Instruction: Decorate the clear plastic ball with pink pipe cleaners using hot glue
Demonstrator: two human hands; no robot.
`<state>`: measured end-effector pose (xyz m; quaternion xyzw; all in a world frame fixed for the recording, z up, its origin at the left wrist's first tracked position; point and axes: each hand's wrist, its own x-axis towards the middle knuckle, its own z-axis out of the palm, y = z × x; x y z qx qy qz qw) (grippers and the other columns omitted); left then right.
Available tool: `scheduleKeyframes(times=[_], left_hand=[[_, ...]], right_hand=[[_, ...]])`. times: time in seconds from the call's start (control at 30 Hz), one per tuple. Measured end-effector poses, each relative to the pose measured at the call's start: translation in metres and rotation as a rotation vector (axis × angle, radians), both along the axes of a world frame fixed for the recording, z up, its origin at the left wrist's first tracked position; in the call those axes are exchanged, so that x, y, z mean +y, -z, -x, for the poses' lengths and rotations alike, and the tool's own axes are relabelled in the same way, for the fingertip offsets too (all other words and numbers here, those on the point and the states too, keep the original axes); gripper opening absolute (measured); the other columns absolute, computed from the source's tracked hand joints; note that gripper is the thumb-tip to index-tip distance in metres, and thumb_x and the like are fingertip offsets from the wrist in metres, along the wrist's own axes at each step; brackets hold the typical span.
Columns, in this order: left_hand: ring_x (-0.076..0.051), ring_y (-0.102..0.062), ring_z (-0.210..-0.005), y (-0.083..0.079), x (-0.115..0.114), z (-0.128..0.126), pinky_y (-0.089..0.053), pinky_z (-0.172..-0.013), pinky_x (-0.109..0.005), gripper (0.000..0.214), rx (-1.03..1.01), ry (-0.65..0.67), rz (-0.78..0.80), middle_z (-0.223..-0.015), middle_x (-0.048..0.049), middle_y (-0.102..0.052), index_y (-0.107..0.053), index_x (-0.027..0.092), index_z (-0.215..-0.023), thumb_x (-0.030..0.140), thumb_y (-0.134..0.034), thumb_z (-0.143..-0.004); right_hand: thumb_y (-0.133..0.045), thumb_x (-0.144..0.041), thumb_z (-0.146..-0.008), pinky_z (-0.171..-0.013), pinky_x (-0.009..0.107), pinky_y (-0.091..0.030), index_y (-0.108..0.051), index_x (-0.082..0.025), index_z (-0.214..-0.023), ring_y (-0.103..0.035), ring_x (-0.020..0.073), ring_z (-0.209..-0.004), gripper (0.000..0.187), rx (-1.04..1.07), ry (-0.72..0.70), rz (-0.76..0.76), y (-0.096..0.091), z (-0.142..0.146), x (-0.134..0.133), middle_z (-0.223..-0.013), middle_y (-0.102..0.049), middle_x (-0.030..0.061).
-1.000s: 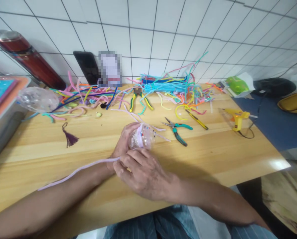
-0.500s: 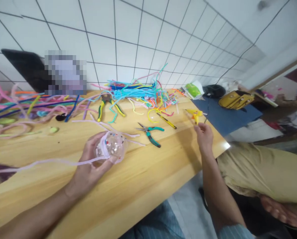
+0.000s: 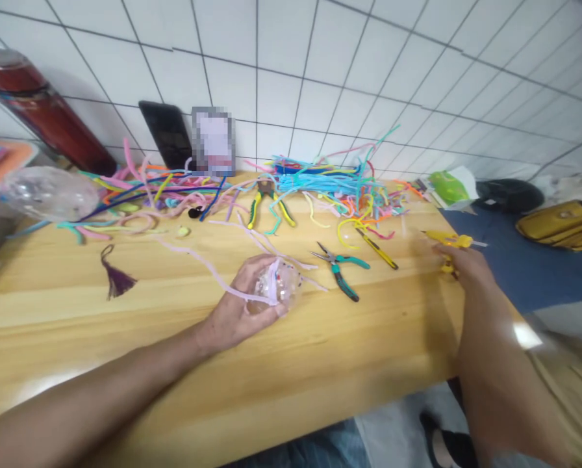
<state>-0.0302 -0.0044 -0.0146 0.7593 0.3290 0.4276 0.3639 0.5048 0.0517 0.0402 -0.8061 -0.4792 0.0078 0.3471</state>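
Note:
My left hand (image 3: 240,305) is wrapped around a clear plastic ball (image 3: 290,286) with small coloured specks. A lilac pipe cleaner (image 3: 213,270) is wound around the ball, its long tail trailing left above the table. Over at the right table edge, my right hand (image 3: 469,266) is closed on a yellow hot glue gun (image 3: 459,240), whose nozzle points left. Between the two hands lie teal-handled long-nose pliers (image 3: 342,270) with their jaws apart, and a yellow utility knife (image 3: 379,249).
Pipe cleaners (image 3: 315,179) are heaped along the wall, beside yellow-green pliers (image 3: 271,205). Further left are a purple tassel (image 3: 115,276), a clear bottle-like container (image 3: 52,193), a red flask (image 3: 52,110) and a phone (image 3: 167,133). A mustard bag (image 3: 561,224) rests beyond the right edge.
My view has swung left, bringing the flask and clear container into sight. The fingers of my right hand have moved from the glue gun's handle end further onto it. My left hand keeps its hold.

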Motion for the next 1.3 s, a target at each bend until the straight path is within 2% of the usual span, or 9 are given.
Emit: scheduleKeyframes(times=[0.1,0.2,0.27,0.33,0.4,0.57,0.87,1.13,1.3], left_hand=[[-0.034,-0.054,-0.145,0.0,0.0,0.0,-0.047,-0.123,-0.056,0.072,-0.031,-0.002,0.039,-0.152,-0.0142,-0.054,-0.042,0.03,-0.157,0.032,-0.079,-0.096],[-0.034,-0.054,-0.144,0.001,-0.001,-0.001,-0.047,-0.122,-0.056,0.072,-0.052,0.002,0.074,-0.152,-0.0149,-0.054,-0.043,0.029,-0.157,0.033,-0.08,-0.095],[-0.034,-0.054,-0.144,0.001,-0.001,-0.001,-0.047,-0.122,-0.056,0.072,-0.071,0.0,0.087,-0.153,-0.0149,-0.053,-0.043,0.029,-0.156,0.034,-0.08,-0.095],[-0.034,-0.055,-0.143,0.002,-0.001,-0.001,-0.047,-0.122,-0.056,0.072,-0.079,-0.005,0.097,-0.153,-0.0147,-0.053,-0.044,0.029,-0.156,0.034,-0.081,-0.095],[-0.034,-0.055,-0.143,0.002,0.0,-0.002,-0.048,-0.121,-0.056,0.073,-0.078,-0.016,0.107,-0.153,-0.0146,-0.054,-0.044,0.029,-0.156,0.034,-0.082,-0.094],[-0.033,-0.057,-0.142,0.004,0.002,-0.003,-0.049,-0.12,-0.055,0.073,-0.127,-0.041,0.118,-0.154,-0.0147,-0.053,-0.042,0.029,-0.157,0.034,-0.081,-0.095],[-0.036,-0.055,-0.143,0.004,0.005,-0.003,-0.045,-0.122,-0.06,0.071,-0.13,-0.05,0.17,-0.154,-0.016,-0.053,-0.043,0.028,-0.156,0.038,-0.079,-0.096],[-0.034,-0.054,-0.142,0.001,0.005,-0.007,-0.049,-0.12,-0.055,0.082,-0.095,0.002,-0.013,-0.151,-0.0146,-0.051,-0.039,0.031,-0.161,0.029,-0.084,-0.091],[-0.035,-0.053,-0.143,0.0,0.006,-0.008,-0.049,-0.12,-0.057,0.082,-0.092,0.013,-0.025,-0.15,-0.0158,-0.052,-0.039,0.03,-0.161,0.029,-0.083,-0.092]], right_hand=[[-0.074,-0.066,-0.083,-0.058,0.04,-0.049,-0.071,-0.024,-0.079,-0.062,0.0237,-0.063,0.042,0.112,-0.048,-0.09,-0.011,0.025,-0.007,-0.072,-0.069,0.0077],[-0.086,-0.058,-0.08,-0.071,0.04,-0.055,-0.078,-0.026,-0.098,-0.071,0.0266,-0.081,0.038,0.127,-0.191,-0.152,-0.021,0.075,-0.026,-0.095,-0.078,0.0078],[-0.082,-0.05,-0.089,-0.078,0.041,-0.059,-0.079,-0.025,-0.106,-0.075,0.0284,-0.09,0.03,-0.008,-0.484,-0.207,-0.025,0.118,-0.039,-0.104,-0.08,0.0087],[-0.077,-0.045,-0.096,-0.077,0.039,-0.061,-0.079,-0.027,-0.112,-0.077,0.0274,-0.089,0.025,-0.174,-0.711,-0.254,-0.025,0.16,-0.049,-0.102,-0.081,0.0057],[-0.07,-0.043,-0.101,-0.071,0.035,-0.06,-0.078,-0.028,-0.119,-0.078,0.0258,-0.086,0.025,-0.333,-0.907,-0.22,-0.021,0.192,-0.052,-0.099,-0.082,0.0046],[-0.038,-0.046,-0.115,-0.074,0.036,-0.058,-0.067,-0.024,-0.14,-0.073,0.0224,-0.08,0.044,-0.353,-1.282,-0.286,-0.006,0.223,-0.047,-0.091,-0.078,0.0059],[-0.035,-0.044,-0.117,-0.076,0.042,-0.058,-0.067,-0.02,-0.14,-0.072,0.0256,-0.082,0.046,-0.442,-1.308,-0.351,-0.012,0.221,-0.04,-0.089,-0.075,0.0089],[-0.032,-0.05,-0.117,-0.074,0.039,-0.054,-0.064,-0.017,-0.146,-0.069,0.0244,-0.078,0.054,-0.463,-1.322,-0.377,-0.011,0.23,-0.042,-0.086,-0.075,0.0072],[-0.034,-0.046,-0.117,-0.076,0.039,-0.055,-0.065,-0.021,-0.14,-0.071,0.0237,-0.078,0.046,-0.485,-1.302,-0.335,-0.011,0.227,-0.044,-0.085,-0.075,0.006]])
